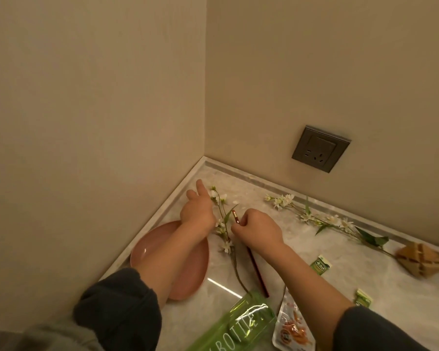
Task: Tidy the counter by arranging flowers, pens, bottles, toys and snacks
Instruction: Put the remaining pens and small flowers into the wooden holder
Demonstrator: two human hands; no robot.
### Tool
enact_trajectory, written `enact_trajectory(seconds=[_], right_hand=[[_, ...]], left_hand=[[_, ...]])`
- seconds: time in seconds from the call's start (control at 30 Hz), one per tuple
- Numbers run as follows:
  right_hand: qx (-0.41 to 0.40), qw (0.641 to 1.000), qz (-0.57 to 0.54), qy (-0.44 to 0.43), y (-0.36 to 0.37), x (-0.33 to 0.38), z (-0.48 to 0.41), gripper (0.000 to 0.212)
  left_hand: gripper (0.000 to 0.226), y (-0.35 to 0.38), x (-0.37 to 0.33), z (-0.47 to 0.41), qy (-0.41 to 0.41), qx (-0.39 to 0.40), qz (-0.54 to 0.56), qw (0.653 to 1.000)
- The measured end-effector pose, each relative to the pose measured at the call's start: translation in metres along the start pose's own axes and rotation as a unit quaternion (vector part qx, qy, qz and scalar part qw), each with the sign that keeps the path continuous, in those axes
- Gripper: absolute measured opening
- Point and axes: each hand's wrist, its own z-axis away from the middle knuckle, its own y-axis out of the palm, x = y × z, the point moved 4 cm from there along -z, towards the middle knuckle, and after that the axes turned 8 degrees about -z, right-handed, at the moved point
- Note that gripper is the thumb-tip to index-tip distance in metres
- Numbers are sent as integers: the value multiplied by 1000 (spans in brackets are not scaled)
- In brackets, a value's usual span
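1. In the far-left corner of the counter (251, 188), your right hand (257, 229) has its fingers curled tight round a dark red pen (257, 272). The pen's top pokes out above your knuckles and its long end runs back toward you under the wrist.
2. Your left hand (198, 211) shows the forefinger straight and the other fingers folded. Seen from behind, I cannot tell whether your thumb pinches the near flower sprig (223, 225) or only lies beside it.
3. That sprig lies flat between your two hands. Its stem trails down toward the green bottle (238, 325), which lies on its side at the near edge.
4. What could go wrong:
   - The pen's top sits right against a leaf of the sprig, so lifting it carelessly may snag the leaf and drag the sprig or knock off blossoms.
   - Your left forearm hangs over the pink plate (147, 252), so dropping your elbow could tip or shove it.
   - The bottle, being on its side, may roll if the stem tugs it.
5. The count, as far as the view reaches:
   - two flower sprigs, the second sprig (308, 218) lying along the back wall
   - one pen
   - one bottle
   - one wooden toy (418, 259)
   - one snack pouch (292, 328)
   - two small green packets, the nearer-wall packet (321, 266) and the outer packet (363, 297)
   - one plate
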Motion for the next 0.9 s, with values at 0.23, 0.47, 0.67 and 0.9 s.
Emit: enact_trajectory(seconds=[0.23,0.47,0.67,0.9], right_hand=[[-93,993,-64,-20,-35,-10,8,23],[-127,963,-224,-75,-70,6,26,20],[-165,907,-378,-87,-111,10,54,10],[-200,857,-460,-116,-178,-17,97,13]], left_hand=[[79,-20,-19,9,5,-60,145,988],[30,-59,-50,34,133,-134,293,938],[29,-73,-94,76,248,-87,368,892],[36,-85,-156,124,352,-63,365,860]])
